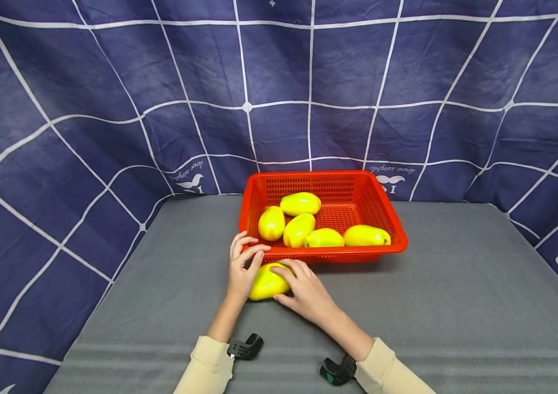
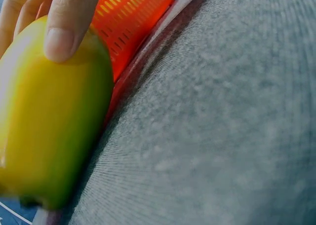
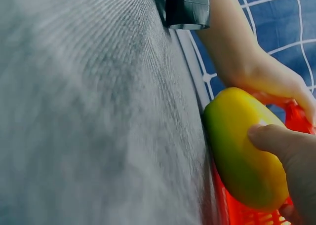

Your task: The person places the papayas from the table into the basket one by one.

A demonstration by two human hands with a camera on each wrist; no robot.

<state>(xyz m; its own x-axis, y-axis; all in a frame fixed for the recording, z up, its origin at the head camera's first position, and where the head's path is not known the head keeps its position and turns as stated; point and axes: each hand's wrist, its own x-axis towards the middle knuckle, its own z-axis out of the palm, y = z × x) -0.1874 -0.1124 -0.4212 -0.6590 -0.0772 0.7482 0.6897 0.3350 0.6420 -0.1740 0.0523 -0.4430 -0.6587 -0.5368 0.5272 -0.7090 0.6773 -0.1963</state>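
Observation:
A yellow-green mango lies close in front of the red plastic basket. My right hand grips it from the right; in the right wrist view the thumb presses on the near side of the mango. My left hand holds the basket's front left rim, fingers over the edge and thumb beside the mango. The right wrist view shows this left hand behind the mango, at the red rim. Several more mangoes lie in the basket, mostly along its left and front sides.
Grey cloth covers the table under the basket. A dark blue curtain with white grid lines hangs behind and at both sides. Black bands sit at both wrists, over cream sleeves.

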